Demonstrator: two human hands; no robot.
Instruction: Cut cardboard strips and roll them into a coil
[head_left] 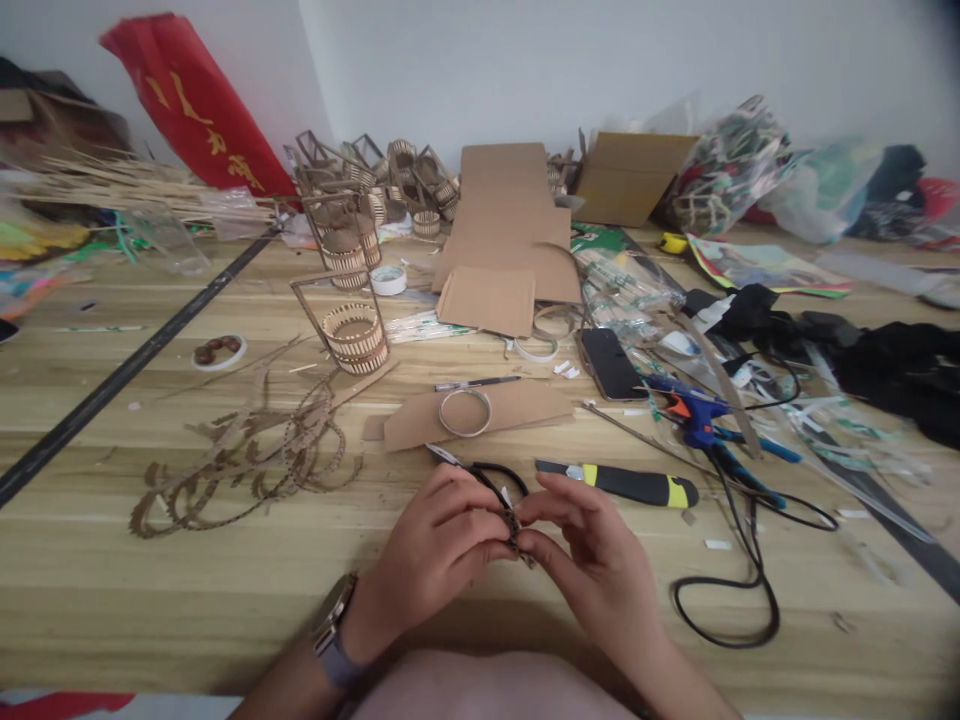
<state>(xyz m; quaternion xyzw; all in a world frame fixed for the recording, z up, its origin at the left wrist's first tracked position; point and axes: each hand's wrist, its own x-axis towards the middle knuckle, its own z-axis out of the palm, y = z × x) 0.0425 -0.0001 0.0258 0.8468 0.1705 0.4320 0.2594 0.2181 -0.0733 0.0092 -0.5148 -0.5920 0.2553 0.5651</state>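
My left hand (pixel 450 540), with a watch (pixel 334 620) on its wrist, pinches a small piece of brown corrugated cardboard strip (pixel 513 530). From the other side my right hand (pixel 585 550) grips the same strip between thumb and fingers. Most of the strip is hidden by my fingertips. Just beyond the hands lie black-handled scissors (pixel 499 475), partly covered by my left hand. A black and yellow utility knife (pixel 637 486) rests to the right. Ahead, a thin ring (pixel 464 412) sits on a flat cardboard piece (pixel 405 425).
Curled corrugated strips (pixel 247 470) lie to the left. Small handled baskets (pixel 354 335) stand farther back. At right are a blue glue gun (pixel 697 412) with a looping black cable (pixel 765 625), and a phone (pixel 611 363). Cardboard sheets (pixel 495 220) lean at the back.
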